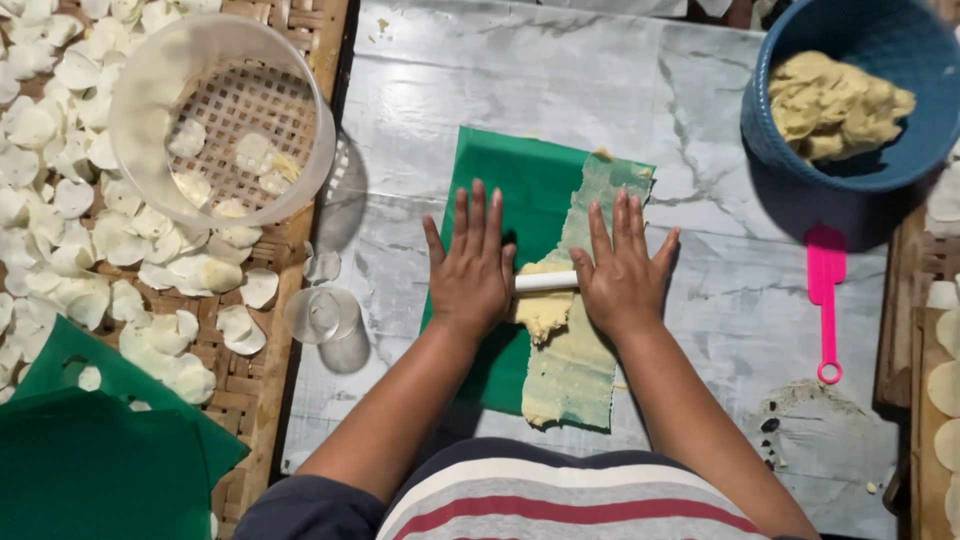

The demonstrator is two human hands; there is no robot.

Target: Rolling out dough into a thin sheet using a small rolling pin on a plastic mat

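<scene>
A slim white rolling pin (546, 281) is pressed flat under both palms near the middle of the view. The left hand (470, 270) is laid over its left end and the right hand (622, 275) over its right end, fingers spread and stretched toward twelve o'clock; nothing is clasped, the fingers being kept apart and flat rather than curled.

Beneath the pin a lump of pale yellow dough (543, 305) is seen, soft and uneven, spread at six o'clock into a thin, grainy sheet. The dough is lain on a smooth green plastic sheet (510, 185), and part of it is covered by a translucent film. The sheet rests on a grey marbled slab (700, 90) with a glossy face.

At two o'clock a blue woven-pattern plastic basket (870, 155) is stood, with a rough mass of dough (835, 105) inside. Just below it, at three o'clock, a pink plastic scraper (826, 300) with a ring-ended handle is laid on the slab.

At ten o'clock a translucent round tub (140, 110) is set on a woven bamboo tray (255, 385), where many thin, pale, rounded dough discs (60, 70) are scattered. A small clear glass (322, 314) lies at nine o'clock, at the slab's edge. Folded green sheets (90, 460) are seen at seven o'clock.
</scene>
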